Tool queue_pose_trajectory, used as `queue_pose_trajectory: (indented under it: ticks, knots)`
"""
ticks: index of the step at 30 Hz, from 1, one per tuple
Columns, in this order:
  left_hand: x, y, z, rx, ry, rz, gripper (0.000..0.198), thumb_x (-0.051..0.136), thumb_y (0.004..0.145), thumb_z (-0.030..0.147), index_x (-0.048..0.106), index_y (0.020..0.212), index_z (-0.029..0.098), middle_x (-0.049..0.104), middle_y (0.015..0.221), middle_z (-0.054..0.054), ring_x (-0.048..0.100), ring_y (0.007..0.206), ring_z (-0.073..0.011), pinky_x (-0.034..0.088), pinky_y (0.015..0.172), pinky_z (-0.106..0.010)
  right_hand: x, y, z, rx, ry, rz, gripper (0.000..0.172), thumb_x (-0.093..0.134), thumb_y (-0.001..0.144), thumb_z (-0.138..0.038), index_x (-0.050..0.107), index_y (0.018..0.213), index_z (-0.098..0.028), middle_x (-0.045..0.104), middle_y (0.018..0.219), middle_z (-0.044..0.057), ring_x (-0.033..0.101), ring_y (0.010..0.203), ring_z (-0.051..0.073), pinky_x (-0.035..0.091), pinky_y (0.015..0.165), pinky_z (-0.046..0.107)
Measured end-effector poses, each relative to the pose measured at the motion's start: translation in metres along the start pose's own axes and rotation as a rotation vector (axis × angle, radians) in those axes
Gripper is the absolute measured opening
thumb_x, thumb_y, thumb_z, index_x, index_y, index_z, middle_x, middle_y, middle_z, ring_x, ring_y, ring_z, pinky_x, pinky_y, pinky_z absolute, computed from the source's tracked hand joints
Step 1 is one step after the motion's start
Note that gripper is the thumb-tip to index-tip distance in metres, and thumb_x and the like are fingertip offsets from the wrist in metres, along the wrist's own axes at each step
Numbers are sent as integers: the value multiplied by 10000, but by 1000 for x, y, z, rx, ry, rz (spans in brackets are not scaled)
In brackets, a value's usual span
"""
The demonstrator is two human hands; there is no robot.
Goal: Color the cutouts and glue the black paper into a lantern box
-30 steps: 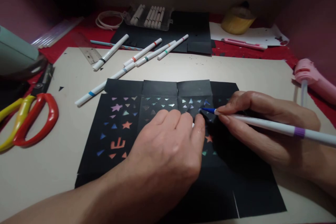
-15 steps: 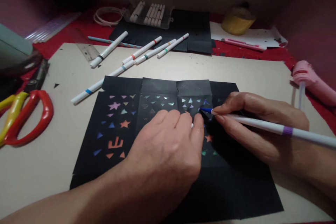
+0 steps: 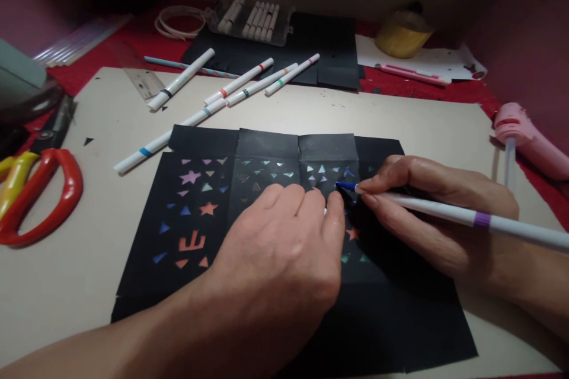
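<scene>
A black folded paper sheet [image 3: 391,320] lies before me, with small cut-out triangles, stars and a letter-like shape showing coloured film. My right hand [image 3: 427,207] pinches a white marker [image 3: 444,208] with a purple band, its blue tip touching the sheet beside a cut-out in the upper right panel. My left hand [image 3: 284,243] rests on the middle of the sheet, fingers curled in, index fingertip on the paper just below the marker tip. What is under its curled fingers is hidden; a small white bit shows between them.
Loose white markers [image 3: 240,82] lie behind the sheet, near a marker case [image 3: 253,23]. Red-and-yellow-handled scissors [image 3: 73,189] are at the left, a clear ruler [image 3: 142,80] behind them. A pink glue gun [image 3: 524,130], pink cutter [image 3: 413,74] and yellow tape roll [image 3: 402,35] sit at the right.
The view has shifted slightly, so things at the left appear a little further left. Both hands keep nearly the same place, the marker tip still on the sheet.
</scene>
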State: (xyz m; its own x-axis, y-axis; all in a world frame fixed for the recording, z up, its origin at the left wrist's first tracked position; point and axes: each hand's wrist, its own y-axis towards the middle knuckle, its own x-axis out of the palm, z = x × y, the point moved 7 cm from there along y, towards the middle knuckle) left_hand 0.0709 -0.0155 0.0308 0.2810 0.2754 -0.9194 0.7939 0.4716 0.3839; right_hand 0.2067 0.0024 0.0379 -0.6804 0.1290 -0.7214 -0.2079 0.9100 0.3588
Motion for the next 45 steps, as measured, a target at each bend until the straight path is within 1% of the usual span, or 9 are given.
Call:
queue_pose_trajectory:
  ticks: [7,13,16,20,26,29,32,39,45]
  knots:
    - [0,0,1,9,-2,3,356,479,882,69,716,1135,-16,618,717,-90,574,600,-245,483,570,-369,0,-1,1,1,7,13,44,640,873,-176,673,867,-205,727,772,-11,619,576,84,463,534,204]
    - [1,1,1,7,-12,-4,355,480,878,66,713,1132,-21,622,723,-96,578,604,-251,483,564,-373,1,-1,0,-18,22,-19,54,626,879,-166,670,862,-190,683,719,-25,569,531,60,458,532,188]
    - [2,1,1,11,-19,-5,359,475,878,68,714,1131,-22,621,717,-95,576,595,-251,483,557,-375,1,0,-2,-38,9,-20,60,622,877,-156,671,866,-190,697,739,-22,589,553,61,462,547,184]
    - [1,0,1,11,-12,3,367,474,883,75,713,1144,-22,624,723,-98,581,602,-254,490,562,-381,-2,0,0,-15,-9,13,47,638,874,-174,673,857,-199,713,748,-27,600,559,60,456,536,181]
    - [0,0,1,20,-11,17,366,463,888,71,718,1132,-26,618,705,-94,573,584,-245,479,544,-369,1,0,-2,-22,17,-34,54,626,874,-162,669,860,-191,704,731,-23,591,541,60,456,524,181]
    - [1,0,0,3,-19,7,376,458,888,74,713,1145,-26,624,725,-102,578,600,-253,489,560,-381,-1,-1,0,-3,7,-11,47,636,878,-185,677,858,-197,714,748,-24,603,557,65,475,547,179]
    - [2,-1,0,-3,-17,0,383,447,893,75,710,1153,-23,628,735,-107,583,611,-257,494,568,-386,-3,-1,2,26,-20,20,42,652,877,-201,688,856,-208,727,757,-25,608,555,70,471,529,180]
    - [1,-1,1,1,-6,-3,381,441,899,71,710,1152,-19,623,727,-103,586,617,-256,493,578,-386,-1,1,-2,15,-17,-12,48,638,866,-198,679,845,-209,721,729,-8,601,525,99,490,518,224]
    - [2,-1,1,12,1,-12,385,429,909,65,705,1165,-17,625,727,-97,579,607,-245,483,560,-377,-1,2,0,50,-9,-9,41,655,871,-206,679,838,-205,736,754,-3,631,551,96,481,508,202]
